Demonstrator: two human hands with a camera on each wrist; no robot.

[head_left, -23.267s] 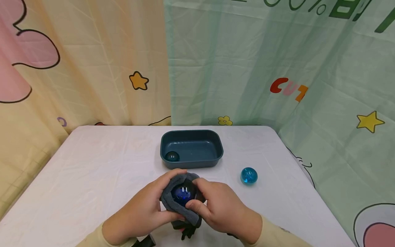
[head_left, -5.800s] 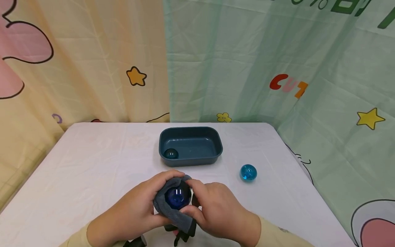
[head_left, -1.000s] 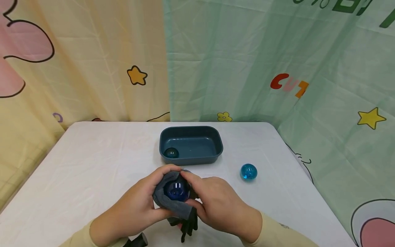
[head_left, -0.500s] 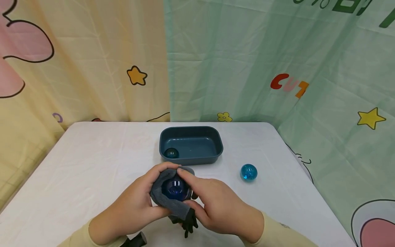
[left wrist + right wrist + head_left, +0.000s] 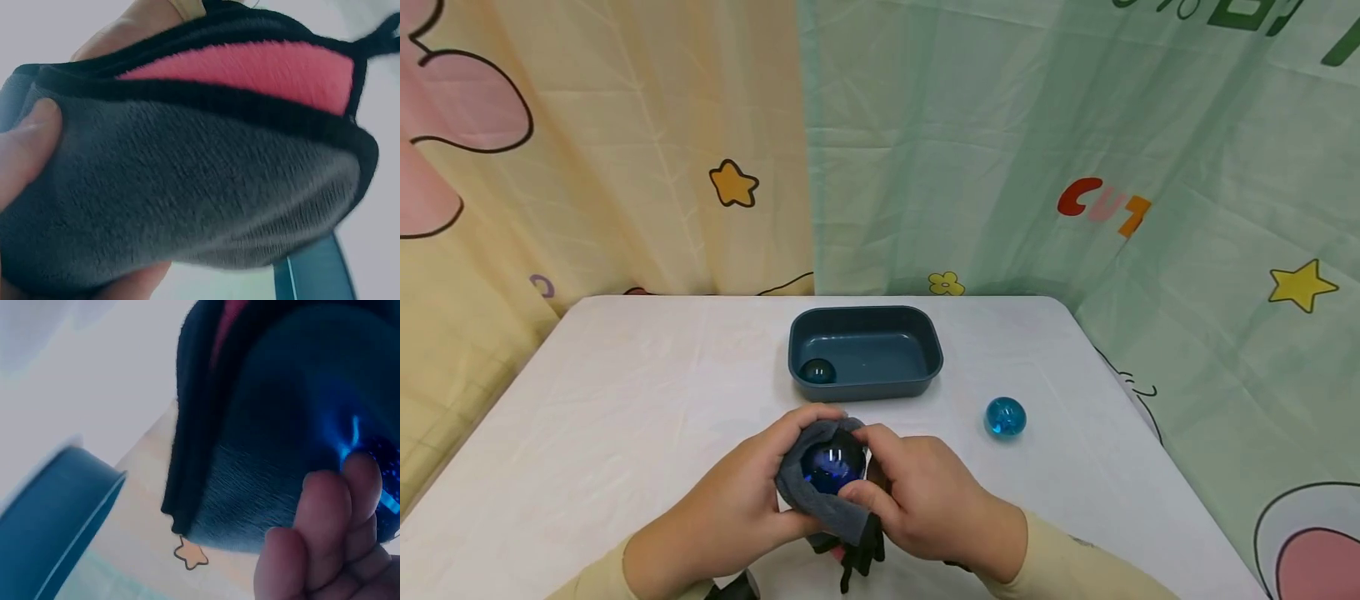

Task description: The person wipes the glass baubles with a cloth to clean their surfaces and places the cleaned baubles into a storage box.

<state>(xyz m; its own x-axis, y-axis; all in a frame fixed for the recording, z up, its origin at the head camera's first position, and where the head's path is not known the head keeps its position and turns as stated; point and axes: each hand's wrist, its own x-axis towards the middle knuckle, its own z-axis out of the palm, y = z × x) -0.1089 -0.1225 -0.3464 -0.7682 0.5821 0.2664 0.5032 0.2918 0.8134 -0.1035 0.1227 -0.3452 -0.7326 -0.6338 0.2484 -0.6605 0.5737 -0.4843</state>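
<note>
In the head view a dark blue glass ball (image 5: 833, 463) sits in a folded grey cloth (image 5: 820, 507) with black edging. My left hand (image 5: 741, 492) grips the cloth from the left, its thumb below and fingers above, so the cloth curves around the ball. From the right, my right hand (image 5: 925, 496) pinches the ball between thumb and fingers. A pink inner side of the cloth (image 5: 262, 69) shows in the left wrist view. In the right wrist view, curled right fingers (image 5: 322, 506) lie near the shiny blue ball (image 5: 389, 475). The ball's underside is hidden.
A dark teal rectangular tub (image 5: 880, 392) stands behind the hands, with a dark green glass ball (image 5: 817, 371) in its front left corner. A light blue glass ball (image 5: 1005, 417) lies to the right on the white tablecloth (image 5: 647, 392). Curtains hang behind the table.
Both hands, with the cloth and the ball, have shifted slightly down toward me. The right thumb has moved up onto the ball's front. The tub and the other balls stay put.
</note>
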